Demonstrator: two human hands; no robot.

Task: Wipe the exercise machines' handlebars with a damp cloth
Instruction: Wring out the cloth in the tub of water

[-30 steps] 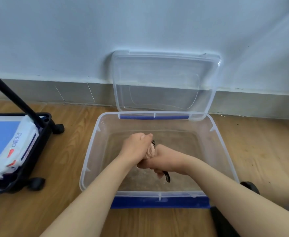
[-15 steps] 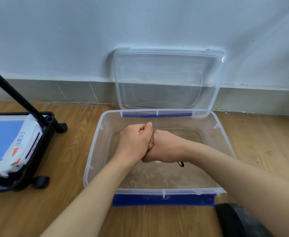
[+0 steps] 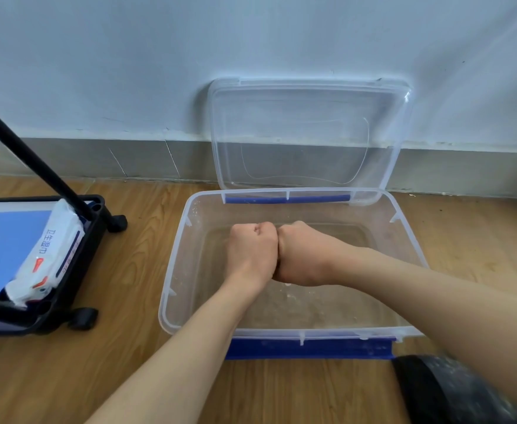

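Observation:
A clear plastic tub [image 3: 174, 270] with blue clips sits on the wooden floor, with shallow cloudy water [image 3: 318, 307] in it. My left hand [image 3: 252, 252] and my right hand [image 3: 304, 255] are clenched into fists and pressed knuckle to knuckle just above the water. The cloth is wrung between them and is almost entirely hidden inside the fists. Droplets ripple the water below my hands. No exercise machine handlebar is in view.
The tub's clear lid [image 3: 309, 133] leans open against the pale wall behind. To the left stands a black wheeled cart [image 3: 67, 301] holding a pack of wet wipes [image 3: 49, 255], with a slanted black pole [image 3: 30, 154]. A dark object [image 3: 434, 390] lies at the bottom right.
My hands have twisted the cloth tighter and risen a little. The pale cloth and a black loop seen earlier are now hidden within my fists.

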